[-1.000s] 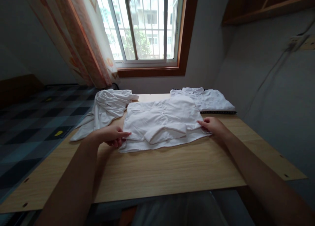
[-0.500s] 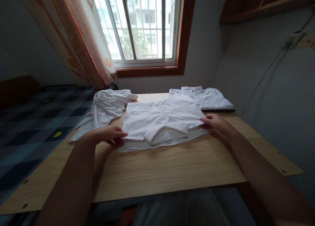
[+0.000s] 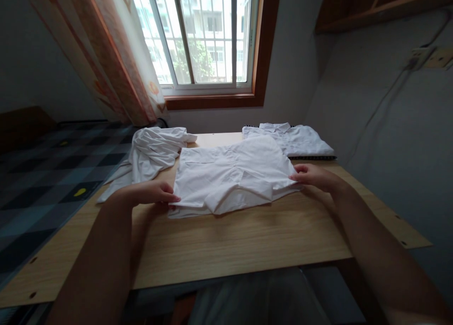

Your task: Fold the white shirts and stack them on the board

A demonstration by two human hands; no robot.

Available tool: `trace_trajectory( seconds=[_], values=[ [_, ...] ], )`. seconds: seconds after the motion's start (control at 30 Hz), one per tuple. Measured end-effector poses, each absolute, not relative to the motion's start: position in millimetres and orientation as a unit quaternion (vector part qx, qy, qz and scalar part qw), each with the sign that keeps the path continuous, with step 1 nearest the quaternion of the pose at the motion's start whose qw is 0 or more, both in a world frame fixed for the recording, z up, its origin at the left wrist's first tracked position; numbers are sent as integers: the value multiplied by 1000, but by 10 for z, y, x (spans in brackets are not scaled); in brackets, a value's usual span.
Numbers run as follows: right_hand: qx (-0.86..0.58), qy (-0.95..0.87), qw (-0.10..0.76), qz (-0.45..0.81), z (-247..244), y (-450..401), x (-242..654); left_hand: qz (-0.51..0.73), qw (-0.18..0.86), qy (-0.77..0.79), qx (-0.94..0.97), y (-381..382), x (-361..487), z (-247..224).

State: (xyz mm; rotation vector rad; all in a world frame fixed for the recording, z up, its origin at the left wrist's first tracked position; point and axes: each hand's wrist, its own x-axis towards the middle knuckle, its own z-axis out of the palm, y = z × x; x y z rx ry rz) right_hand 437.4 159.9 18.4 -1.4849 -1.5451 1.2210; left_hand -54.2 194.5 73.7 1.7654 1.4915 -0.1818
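Note:
A white shirt (image 3: 226, 174) with a row of small buttons lies partly folded on the light wooden table (image 3: 226, 244). Its near edge is layered, with a raised fold near the middle. At its near left corner, my left hand (image 3: 157, 193) pinches the cloth between thumb and fingers. My right hand (image 3: 311, 175) is closed on the cloth at the right edge. Behind and to the left lies a crumpled white garment (image 3: 152, 150). Behind and to the right, a folded white shirt (image 3: 300, 141) with its collar showing rests on a dark-edged flat item.
A checked bedspread (image 3: 63, 174) borders the table on the left. Beyond the table are a window (image 3: 208, 37) and a patterned curtain (image 3: 109, 55). A wooden shelf (image 3: 382, 13) and a socket with a cable are on the right wall.
The near layers of the shirt have shifted slightly, and the raised fold at the middle has moved a little towards me. Both hands still grip its sides.

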Motion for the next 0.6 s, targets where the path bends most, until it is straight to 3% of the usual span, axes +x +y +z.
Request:
trace_trajectory(
  seconds=[0.2, 0.4, 0.5, 0.6],
  values=[
    [-586, -627, 323, 399, 146, 1629, 4411, -77, 401, 574, 709, 1944, -510, 707],
    [-637, -611, 322, 343, 21, 1706, 4401, -96, 303, 571, 757, 1959, -438, 686],
    [-642, -591, 338, 351, -3, 1718, 4420, -99, 303, 586, 745, 1973, -455, 675],
    [-639, -590, 344, 354, -18, 1721, 4442, -27, 310, 636, 706, 1996, -460, 625]
  ],
)
